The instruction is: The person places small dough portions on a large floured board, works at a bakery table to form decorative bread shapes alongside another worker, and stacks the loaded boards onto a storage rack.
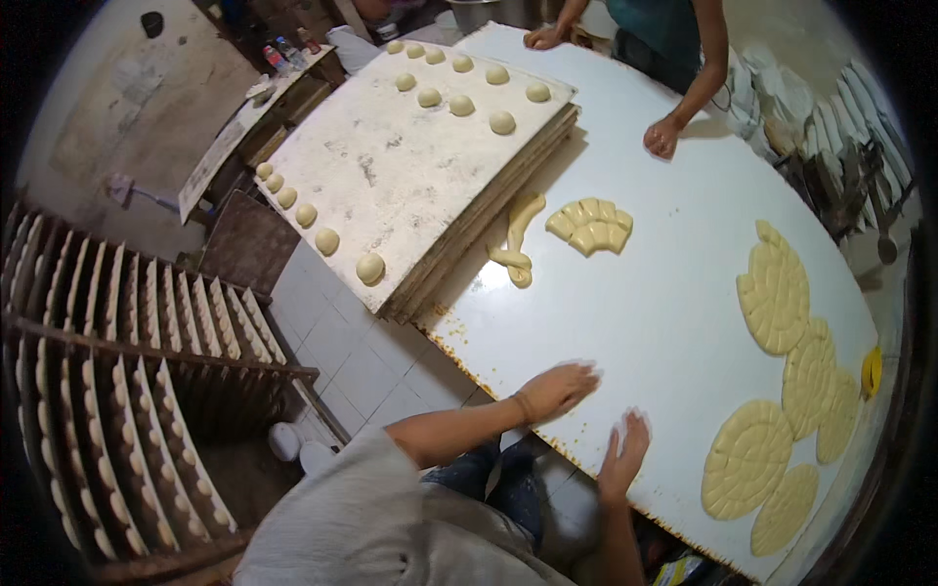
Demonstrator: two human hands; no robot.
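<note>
Over the near edge of the white table, my left hand is held palm down with its fingers stretched out; they are slightly blurred. To its right, my right hand is raised with thumb and fingers apart. Neither hand shows anything in it. Beyond them on the table lie a fan-shaped piece of dough cut into segments and a bent strip of dough. At the right end are several flat dough rounds scored into small pieces, some touching or overlapping.
Left of the strip stands a stack of floured boards, dough balls along its edges. Across the table is another person, one closed hand on it. Racks of trays holding dough balls fill the left. A yellow object sits far right.
</note>
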